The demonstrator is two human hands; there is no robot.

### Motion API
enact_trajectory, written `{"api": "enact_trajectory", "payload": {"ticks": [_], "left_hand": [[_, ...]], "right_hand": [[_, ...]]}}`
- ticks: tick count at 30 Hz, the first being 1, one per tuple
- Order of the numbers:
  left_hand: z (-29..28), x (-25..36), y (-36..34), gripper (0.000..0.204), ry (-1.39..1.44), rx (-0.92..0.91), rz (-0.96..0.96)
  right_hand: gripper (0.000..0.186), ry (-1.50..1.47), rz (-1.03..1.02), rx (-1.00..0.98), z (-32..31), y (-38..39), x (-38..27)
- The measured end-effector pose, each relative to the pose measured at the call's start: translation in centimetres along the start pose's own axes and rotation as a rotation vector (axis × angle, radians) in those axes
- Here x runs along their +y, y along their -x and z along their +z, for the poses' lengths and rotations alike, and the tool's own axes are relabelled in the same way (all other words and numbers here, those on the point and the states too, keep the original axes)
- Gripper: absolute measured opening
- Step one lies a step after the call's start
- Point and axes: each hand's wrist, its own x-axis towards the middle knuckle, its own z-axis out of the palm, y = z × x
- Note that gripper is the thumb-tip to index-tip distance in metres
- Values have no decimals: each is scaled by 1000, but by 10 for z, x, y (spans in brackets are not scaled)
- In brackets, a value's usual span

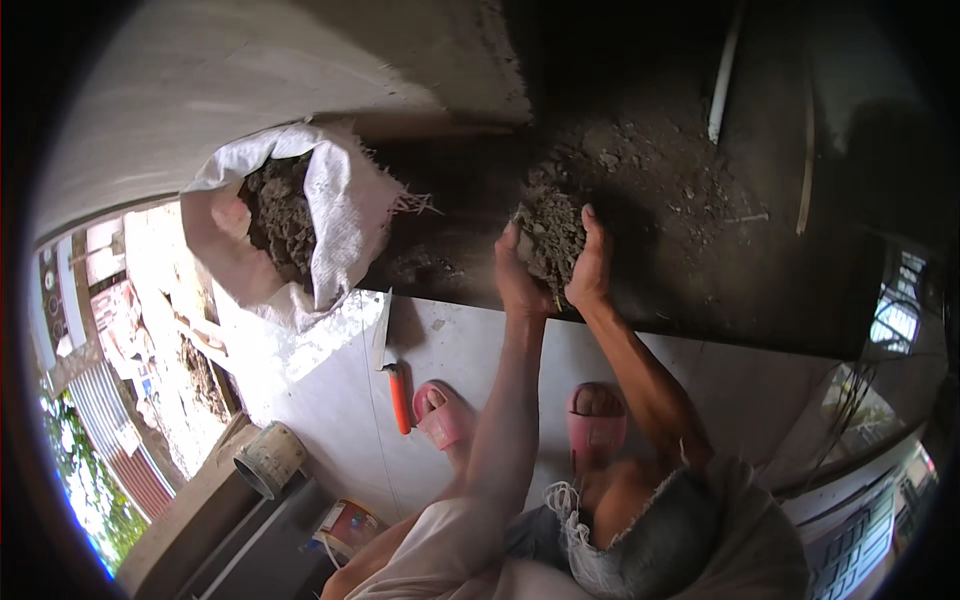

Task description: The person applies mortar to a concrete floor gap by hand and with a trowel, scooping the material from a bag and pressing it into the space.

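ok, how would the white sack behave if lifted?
The white sack would probably sag: its rim folds and creases softly. Likely heavy, given the lumpy dark soil visible inside. Could spill if tipped, since its mouth gapes open.

Soil (pixel 552 238) partly hidden by hands (pixel 517 276), rod (pixel 721 95) cut off
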Motion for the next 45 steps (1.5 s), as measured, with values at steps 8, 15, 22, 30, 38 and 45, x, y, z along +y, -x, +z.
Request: {"api": "enact_trajectory", "payload": {"ticks": [8,15,22,30,38,45], "left_hand": [[84,115,65,46,-55,-33,437],[99,289,44,53,-463,68,782],[49,280,58,47,-1787,513,1272],[-54,69,83,17,-2159,-352,580],[-42,29,59,17,-2255,-831,445],[-32,34,47,21,-1956,-851,542]], "right_hand": [[44,-44,-140,-431,142,83,-77],[48,540,-801,-656,312,73,-48],[52,692,-1003,-783,111,46,-48],[61,1760,-964,-786,-128,41,-75],[40,1539,-348,-765,-138,68,-47],[32,1414,-415,-720,-101,65,-7]]}}
